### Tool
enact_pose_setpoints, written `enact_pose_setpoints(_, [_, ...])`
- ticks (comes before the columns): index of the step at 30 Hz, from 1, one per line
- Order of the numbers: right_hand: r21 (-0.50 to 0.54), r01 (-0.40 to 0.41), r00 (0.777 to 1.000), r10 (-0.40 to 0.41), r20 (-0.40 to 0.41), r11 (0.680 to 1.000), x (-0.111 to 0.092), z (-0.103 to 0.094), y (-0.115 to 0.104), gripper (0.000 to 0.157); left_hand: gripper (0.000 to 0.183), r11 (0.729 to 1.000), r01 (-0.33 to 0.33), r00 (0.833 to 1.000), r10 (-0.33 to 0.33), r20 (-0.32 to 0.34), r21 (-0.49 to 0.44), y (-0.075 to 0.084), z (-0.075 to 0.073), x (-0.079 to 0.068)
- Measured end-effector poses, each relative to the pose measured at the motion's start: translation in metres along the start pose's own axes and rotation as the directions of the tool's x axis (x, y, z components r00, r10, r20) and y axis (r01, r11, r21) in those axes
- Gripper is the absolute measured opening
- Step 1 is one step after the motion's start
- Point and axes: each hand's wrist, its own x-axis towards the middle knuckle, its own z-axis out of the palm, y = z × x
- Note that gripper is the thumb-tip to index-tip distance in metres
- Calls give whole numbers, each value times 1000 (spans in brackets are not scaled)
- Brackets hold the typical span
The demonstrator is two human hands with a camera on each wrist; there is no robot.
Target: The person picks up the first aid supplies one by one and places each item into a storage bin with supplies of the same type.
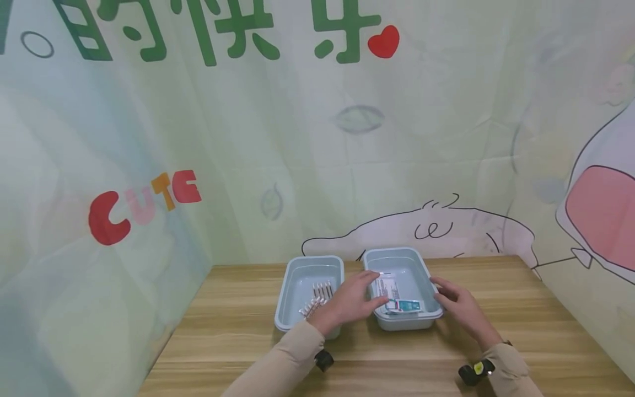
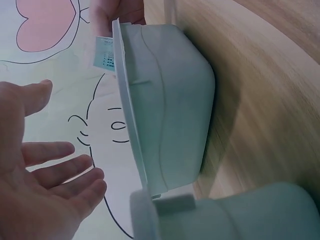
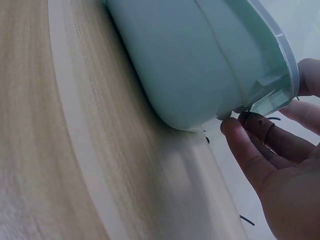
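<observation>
A light blue plastic tray (image 1: 433, 300) on the wooden table holds a white packet with printed text (image 1: 388, 286) and a teal-and-white packet (image 1: 404, 306), which lies by its near edge. My left hand (image 1: 353, 298) hovers over that tray's left rim, fingers spread and holding nothing; the left wrist view shows a gap between fingers and tray. At the right rim, my right hand (image 1: 462, 309) holds the tray; fingers (image 3: 250, 155) touch the outer wall below the rim, others are up at the rim, partly out of frame.
To the left stands a second light blue tray (image 1: 284, 300) with several thin white-tipped sticks (image 1: 322, 289), partly hidden by the left forearm. The wooden table (image 1: 238, 314) ends at a printed backdrop (image 1: 278, 154) behind and along both sides.
</observation>
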Motion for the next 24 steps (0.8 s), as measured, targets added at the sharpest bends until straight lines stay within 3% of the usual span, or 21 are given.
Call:
enact_pose_setpoints(17, [-80, 26, 998, -31, -54, 996, 11, -5, -9, 59, 65, 999, -29, 999, 29, -15, 30, -17, -23, -20])
enact_pose_setpoints(24, [-123, -17, 998, 11, -54, 992, 10, -9, -17, 56, 66, 997, -55, 998, 57, -35, 55, -28, -26, -27])
